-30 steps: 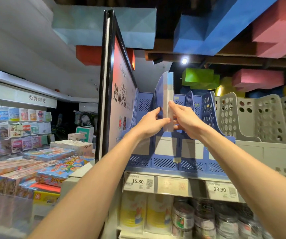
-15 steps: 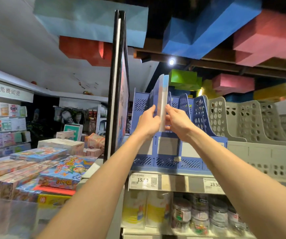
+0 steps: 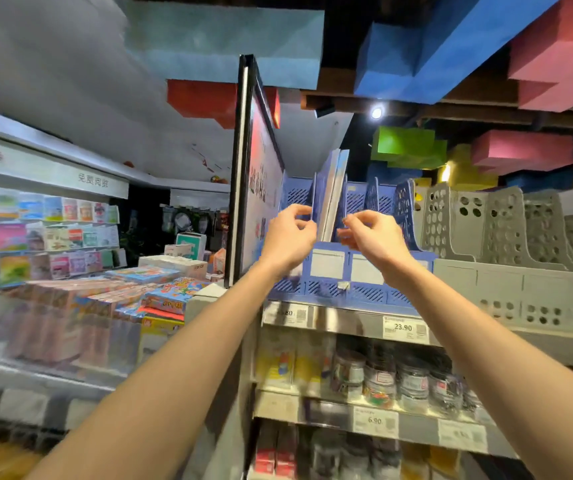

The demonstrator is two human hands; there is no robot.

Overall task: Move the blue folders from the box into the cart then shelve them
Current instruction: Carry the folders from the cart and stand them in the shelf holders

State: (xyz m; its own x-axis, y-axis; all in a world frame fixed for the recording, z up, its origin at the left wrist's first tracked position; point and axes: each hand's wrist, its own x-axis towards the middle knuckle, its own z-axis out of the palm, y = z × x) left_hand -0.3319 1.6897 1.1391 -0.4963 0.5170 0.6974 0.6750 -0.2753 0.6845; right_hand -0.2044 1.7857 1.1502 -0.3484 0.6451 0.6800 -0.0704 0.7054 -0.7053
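The blue folder [image 3: 330,199] stands in the second slot from the left of a blue file rack [image 3: 357,292] on the top shelf. It leans a little toward 1 o'clock, and its upper end rises above the dividers. The left hand [image 3: 290,237] is just at 9 o'clock of the folder's lower part with thumb and forefinger curled toward its edge. Blur there hides whether the fingertips touch it or hold it. The right hand [image 3: 375,237] is at 3 o'clock of the folder, its fingers loosely bent and grasping nothing, with a narrow gap between them and the folder. At 3 o'clock of the blue rack stands a row of grey file racks [image 3: 506,230]. At 9 o'clock a tall framed sign board [image 3: 261,188] rises edge-on. Below the rack, at 6 o'clock, the shelf lip carries a price tag [image 3: 403,328] reading 23.90, and jars [image 3: 382,379] fill the next shelf down. Colourful boxes [image 3: 171,296] lie stacked on a display toward 8 o'clock.
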